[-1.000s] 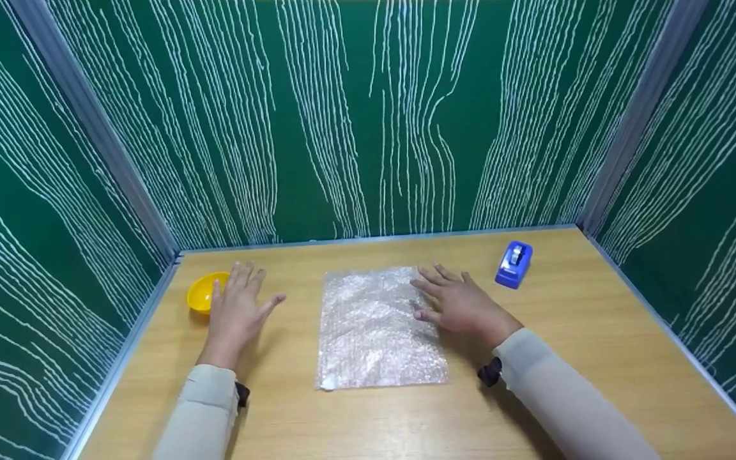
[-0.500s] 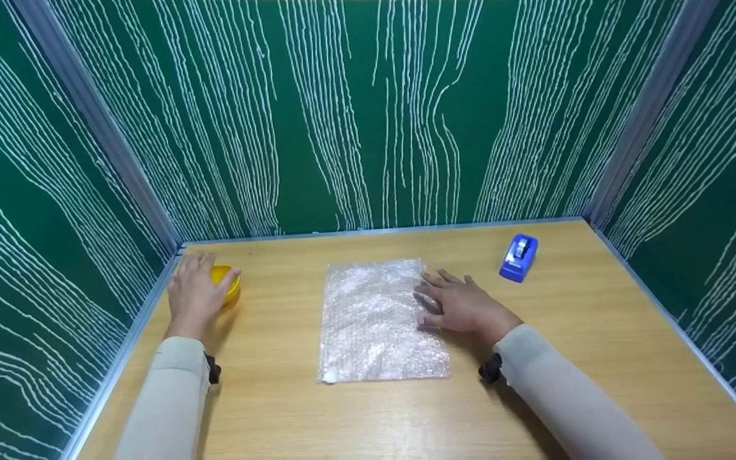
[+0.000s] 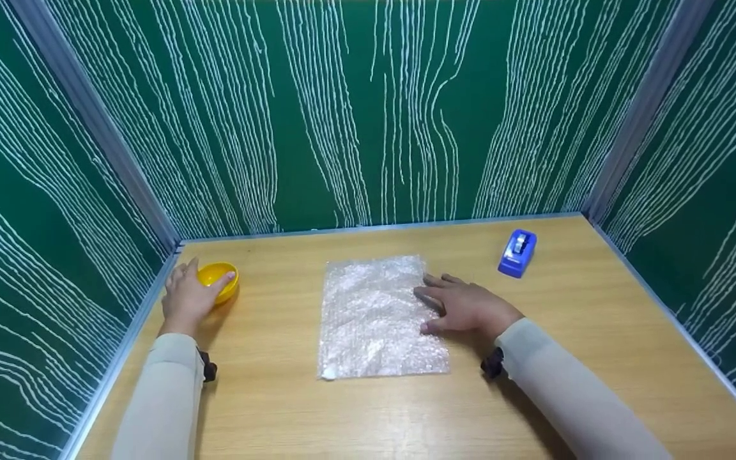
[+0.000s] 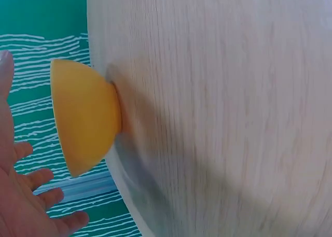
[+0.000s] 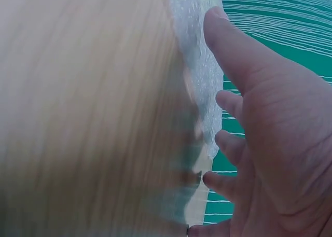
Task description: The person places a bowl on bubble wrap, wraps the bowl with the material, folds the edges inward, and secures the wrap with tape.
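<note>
A yellow bowl (image 3: 218, 273) stands upright at the table's left side. My left hand (image 3: 188, 295) is at its near left side, fingers spread along the left and the thumb over the near rim in the head view. In the left wrist view a gap shows between the left hand (image 4: 26, 195) and the bowl (image 4: 85, 117). A sheet of bubble wrap (image 3: 374, 319) lies flat in mid-table. My right hand (image 3: 470, 308) hovers low by its right edge, fingertips overlapping it in the head view. In the right wrist view the right hand's fingers (image 5: 231, 146) are apart and grip nothing.
A blue tape dispenser-like object (image 3: 517, 253) lies at the back right of the wooden table (image 3: 374, 418). Green walls (image 3: 323, 115) with white wavy lines enclose the table at the back and both sides, with grey posts in the corners.
My left hand has moved left, across the bowl to its left side, and the bowl has come into fuller view. The right hand has stayed nearly in place by the bubble wrap.
</note>
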`<action>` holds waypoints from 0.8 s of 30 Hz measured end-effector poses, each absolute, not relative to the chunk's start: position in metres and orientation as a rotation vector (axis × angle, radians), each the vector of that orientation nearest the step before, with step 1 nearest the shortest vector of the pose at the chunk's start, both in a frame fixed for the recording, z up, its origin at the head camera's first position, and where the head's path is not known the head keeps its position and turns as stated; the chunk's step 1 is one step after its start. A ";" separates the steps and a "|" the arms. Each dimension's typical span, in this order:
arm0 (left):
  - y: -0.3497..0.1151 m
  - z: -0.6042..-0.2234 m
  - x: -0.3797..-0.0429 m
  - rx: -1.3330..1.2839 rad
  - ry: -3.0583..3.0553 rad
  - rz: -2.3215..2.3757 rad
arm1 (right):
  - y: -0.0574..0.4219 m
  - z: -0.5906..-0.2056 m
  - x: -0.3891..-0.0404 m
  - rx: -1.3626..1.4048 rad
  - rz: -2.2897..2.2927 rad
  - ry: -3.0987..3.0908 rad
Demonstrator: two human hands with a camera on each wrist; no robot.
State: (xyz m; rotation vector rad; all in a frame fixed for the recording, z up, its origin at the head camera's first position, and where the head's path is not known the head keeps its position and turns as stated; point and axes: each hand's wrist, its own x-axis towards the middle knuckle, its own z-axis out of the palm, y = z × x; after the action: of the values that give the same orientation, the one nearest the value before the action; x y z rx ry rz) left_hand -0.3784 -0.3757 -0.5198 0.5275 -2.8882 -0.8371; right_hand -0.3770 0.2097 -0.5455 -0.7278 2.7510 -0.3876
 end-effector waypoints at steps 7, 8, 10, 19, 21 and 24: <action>-0.380 -0.526 -0.376 0.580 -2.901 -0.856 | 0.208 -0.548 -0.381 -0.768 -0.335 2.740; -0.381 -0.527 -0.376 0.587 -2.903 -0.861 | 0.207 -0.548 -0.381 -0.772 -0.330 2.740; -0.383 -0.529 -0.374 0.600 -2.896 -0.879 | 0.207 -0.548 -0.383 -0.770 -0.330 2.739; -0.394 -0.540 -0.371 0.594 -2.875 -0.941 | 0.206 -0.547 -0.384 -0.756 -0.348 2.728; -0.395 -0.543 -0.371 0.600 -2.874 -0.967 | 0.205 -0.547 -0.384 -0.758 -0.351 2.727; -0.395 -0.545 -0.373 0.618 -2.876 -1.011 | 0.205 -0.547 -0.383 -0.758 -0.351 2.728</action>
State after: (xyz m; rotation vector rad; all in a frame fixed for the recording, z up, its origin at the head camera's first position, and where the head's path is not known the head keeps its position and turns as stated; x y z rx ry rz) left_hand -0.3730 -0.3955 -0.5454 0.6178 -2.8755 -1.0108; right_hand -0.3835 0.2052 -0.5470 -0.7576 2.7279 -0.3506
